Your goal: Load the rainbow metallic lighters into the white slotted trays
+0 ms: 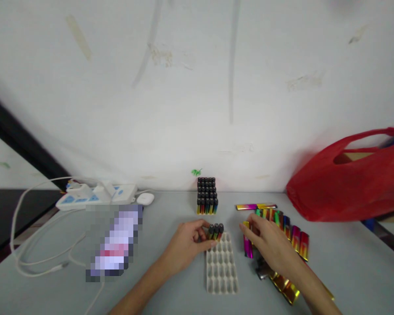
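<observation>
Head view shows both hands low over a grey tabletop, set against a white wall.

The left hand is curled around three lighters. They stand upright side by side in the far row of a white tray, black tops up. The thumb lies on their far side and the fingers on their near side, so the hand is clasping them. The other cells of the tray that can be seen hold nothing.

The right hand is just right of the tray. Thumb and forefinger pinch the top of one lighter, magenta and green, which hangs roughly upright close to the tray's right edge.

Beneath and behind that hand is a pile of shiny rainbow lighters lying loose. It runs from the far right down toward the wrist. Two more lie flat end to end just beyond it.

Farther back in the middle, near the wall, stands a full block of lighters packed in rows.

A red bag slumps at the far right. At the far left are a power strip with plugs, a small white puck beside it, and white cables looping to the tabletop's edge.
</observation>
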The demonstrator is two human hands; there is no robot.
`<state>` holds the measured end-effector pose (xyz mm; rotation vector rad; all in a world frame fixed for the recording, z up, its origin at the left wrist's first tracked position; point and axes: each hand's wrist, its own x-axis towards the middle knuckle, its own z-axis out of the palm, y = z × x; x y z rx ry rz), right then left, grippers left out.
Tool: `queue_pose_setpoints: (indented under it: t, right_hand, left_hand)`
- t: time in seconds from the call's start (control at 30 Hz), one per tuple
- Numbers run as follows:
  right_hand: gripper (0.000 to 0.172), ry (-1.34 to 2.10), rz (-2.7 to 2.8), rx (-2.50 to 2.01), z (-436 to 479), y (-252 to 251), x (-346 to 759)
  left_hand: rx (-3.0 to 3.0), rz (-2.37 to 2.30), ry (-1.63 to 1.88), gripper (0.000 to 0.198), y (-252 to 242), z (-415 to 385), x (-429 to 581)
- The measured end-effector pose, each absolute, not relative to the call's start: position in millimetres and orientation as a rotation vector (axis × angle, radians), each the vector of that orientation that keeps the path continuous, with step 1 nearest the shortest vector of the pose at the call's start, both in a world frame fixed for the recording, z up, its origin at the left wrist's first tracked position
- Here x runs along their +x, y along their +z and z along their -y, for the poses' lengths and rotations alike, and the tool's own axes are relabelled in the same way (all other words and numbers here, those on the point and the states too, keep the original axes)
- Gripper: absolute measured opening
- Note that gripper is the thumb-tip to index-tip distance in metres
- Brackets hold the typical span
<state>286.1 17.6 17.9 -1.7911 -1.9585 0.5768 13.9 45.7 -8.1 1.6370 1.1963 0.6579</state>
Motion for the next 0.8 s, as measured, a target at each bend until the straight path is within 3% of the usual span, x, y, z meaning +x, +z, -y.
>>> queue_pose_setpoints:
  t: [0.47, 0.8]
  right_hand:
    - [0.054, 0.991, 1.012, -1.374, -22.8, 28.8, 281.9]
    - [0.036, 1.308, 0.654, -1.192, -24.6, 35.9, 283.4]
  left_hand:
    - [1.666, -1.211, 0.641, 0.031, -10.1, -46.7, 12.1]
    - [1.666, -1.194, 0.644, 0.031, -13.1, -47.2, 11.6]
